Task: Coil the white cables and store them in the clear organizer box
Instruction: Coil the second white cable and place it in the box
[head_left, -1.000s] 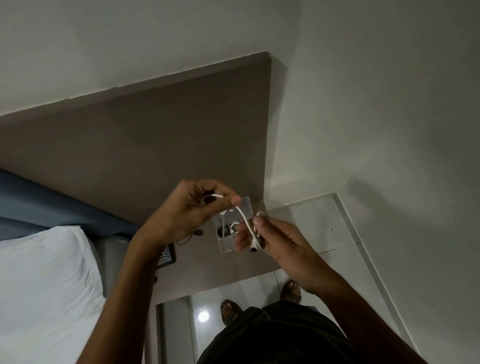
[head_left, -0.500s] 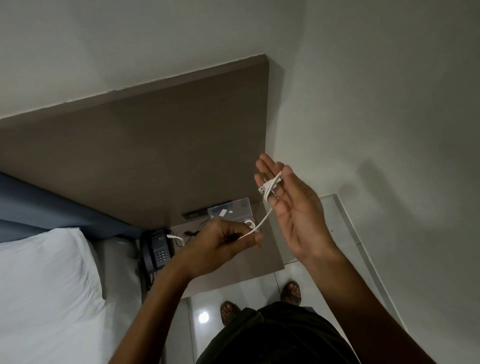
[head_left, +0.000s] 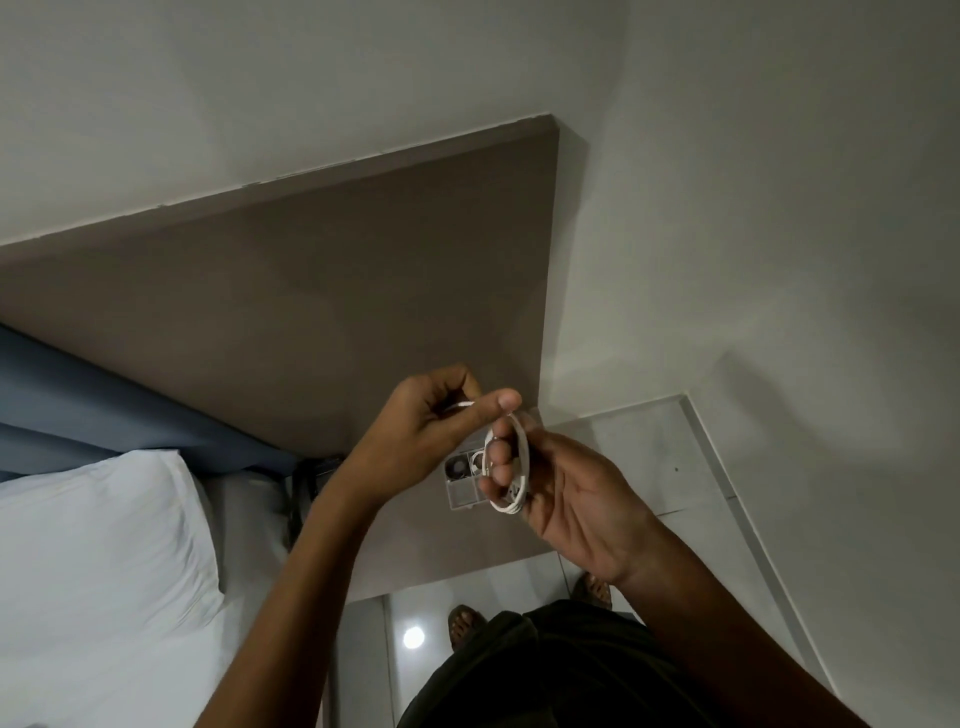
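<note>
Holding a white cable (head_left: 511, 467), light and springy by appearance, the right hand (head_left: 566, 499) fingers (head_left: 496, 457) clamp its loops while the left hand (head_left: 426, 431) pinches the free end, best gripped across all turns.

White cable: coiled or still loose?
Mostly coiled. The cable loops around the right hand's fingers, while the left hand pinches its free end. It is not yet in the box.
</note>
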